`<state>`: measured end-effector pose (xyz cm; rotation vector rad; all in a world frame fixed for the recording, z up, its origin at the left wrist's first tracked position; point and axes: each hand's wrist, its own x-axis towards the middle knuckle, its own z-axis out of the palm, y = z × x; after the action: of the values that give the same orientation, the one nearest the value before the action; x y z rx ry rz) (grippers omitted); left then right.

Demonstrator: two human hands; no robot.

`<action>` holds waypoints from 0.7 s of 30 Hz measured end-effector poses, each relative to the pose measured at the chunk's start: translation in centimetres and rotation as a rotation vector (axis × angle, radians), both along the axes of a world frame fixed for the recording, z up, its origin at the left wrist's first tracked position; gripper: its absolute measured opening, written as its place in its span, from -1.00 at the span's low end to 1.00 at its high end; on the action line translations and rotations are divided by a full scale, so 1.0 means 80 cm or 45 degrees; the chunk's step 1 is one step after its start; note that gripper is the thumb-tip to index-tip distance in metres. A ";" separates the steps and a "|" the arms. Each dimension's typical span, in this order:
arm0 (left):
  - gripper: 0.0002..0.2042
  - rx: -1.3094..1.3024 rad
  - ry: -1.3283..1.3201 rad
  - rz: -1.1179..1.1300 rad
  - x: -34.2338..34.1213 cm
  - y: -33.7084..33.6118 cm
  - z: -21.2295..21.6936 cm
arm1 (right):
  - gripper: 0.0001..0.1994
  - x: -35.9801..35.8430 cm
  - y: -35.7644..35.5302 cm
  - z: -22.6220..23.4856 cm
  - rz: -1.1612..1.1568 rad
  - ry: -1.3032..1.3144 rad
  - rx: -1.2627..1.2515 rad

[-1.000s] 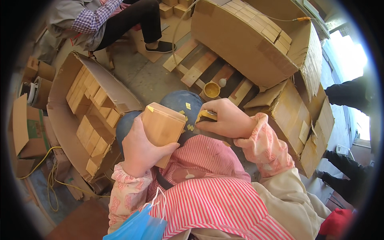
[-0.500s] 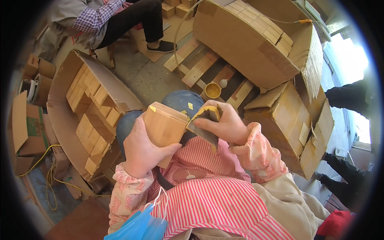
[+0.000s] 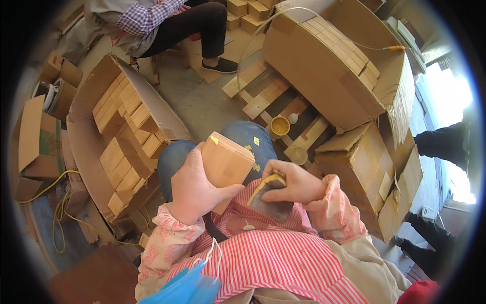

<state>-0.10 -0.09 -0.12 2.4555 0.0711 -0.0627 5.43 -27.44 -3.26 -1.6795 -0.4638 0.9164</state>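
Observation:
My left hand (image 3: 196, 191) is wrapped round a pale wooden block (image 3: 228, 161) with bevelled edges, tilted above my lap. A small yellow tag (image 3: 214, 140) sits at its upper left corner. To the right of the block, and apart from it, my right hand (image 3: 296, 183) grips a bent piece of sandpaper (image 3: 273, 206), grey on its face with a yellowish edge. My thumb presses on the grey side; the fingers behind it are partly hidden. Several yellow bits (image 3: 256, 142) stick to my jeans.
An open carton (image 3: 83, 147) of wooden blocks stands at the left, a larger one (image 3: 314, 76) at the far right on a slatted pallet (image 3: 260, 93). A yellow cup (image 3: 279, 125) is on the pallet. A worn carton (image 3: 362, 167) stands right. Another person's leg (image 3: 212, 30) is far left.
My right hand with the sandpaper has come down and away from the block's right edge, turning the grey face more into view. The whole scene has shifted slightly right in the picture.

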 end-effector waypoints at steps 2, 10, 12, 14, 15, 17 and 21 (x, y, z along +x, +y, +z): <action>0.11 0.010 -0.024 -0.001 -0.001 0.000 0.000 | -0.58 -0.008 0.008 -0.006 -0.012 -0.098 -0.064; 0.01 -0.109 -0.074 -0.012 -0.010 0.008 -0.009 | -0.65 0.006 0.017 -0.009 -0.306 -0.589 -0.085; 0.01 -0.172 -0.044 -0.031 -0.009 0.014 -0.014 | -0.71 0.015 0.018 -0.001 -0.320 -0.542 -0.085; -0.03 -0.301 0.009 -0.053 -0.007 0.024 -0.017 | -0.76 0.025 0.025 0.010 -0.325 -0.452 -0.001; -0.06 -0.391 0.065 -0.065 -0.005 0.030 -0.017 | -0.79 0.030 0.030 0.016 -0.334 -0.400 0.033; -0.10 -0.593 0.166 -0.091 0.000 0.039 -0.018 | -0.79 0.040 0.042 0.026 -0.291 -0.410 0.091; -0.07 -0.886 0.328 -0.085 0.010 0.048 -0.017 | -0.75 0.053 0.074 0.034 -0.197 -0.498 0.146</action>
<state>0.66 3.76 -1.47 1.7428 0.0661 -0.3693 9.67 -21.54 -0.56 -1.7651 -0.6253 0.4386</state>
